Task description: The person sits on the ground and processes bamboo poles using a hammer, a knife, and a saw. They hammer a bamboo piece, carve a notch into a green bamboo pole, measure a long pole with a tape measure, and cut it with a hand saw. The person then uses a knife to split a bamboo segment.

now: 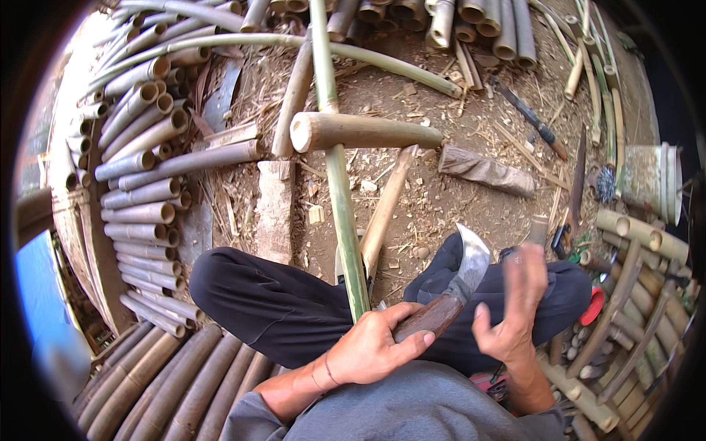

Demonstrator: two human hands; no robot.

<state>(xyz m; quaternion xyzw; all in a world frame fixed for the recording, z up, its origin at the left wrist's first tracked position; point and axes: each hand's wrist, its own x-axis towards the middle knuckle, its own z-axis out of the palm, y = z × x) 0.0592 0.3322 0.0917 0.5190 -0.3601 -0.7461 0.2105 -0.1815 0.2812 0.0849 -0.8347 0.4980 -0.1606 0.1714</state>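
Note:
My left hand (375, 339) is closed around the dark wooden handle of a knife (474, 261). Its short, hooked blade points up and away from me, above my right thigh. The near end of a long green bamboo pole (342, 213) reaches my left hand; whether the fingers touch it is hidden. That pole slopes away from my lap and crosses a thick bamboo crosspiece (375, 132), which is propped on slanted supports. To the right of the blade, my right hand (515, 309) is raised with nothing in it, fingers stretched and partly smeared by motion.
Cut bamboo tubes (140, 213) are stacked along the left, with more tubes (507, 29) at the far side. A wooden block (487, 170) and a long dark-handled tool (529, 114) lie among shavings. A white bucket (651, 180) and a bamboo rack (625, 316) stand right.

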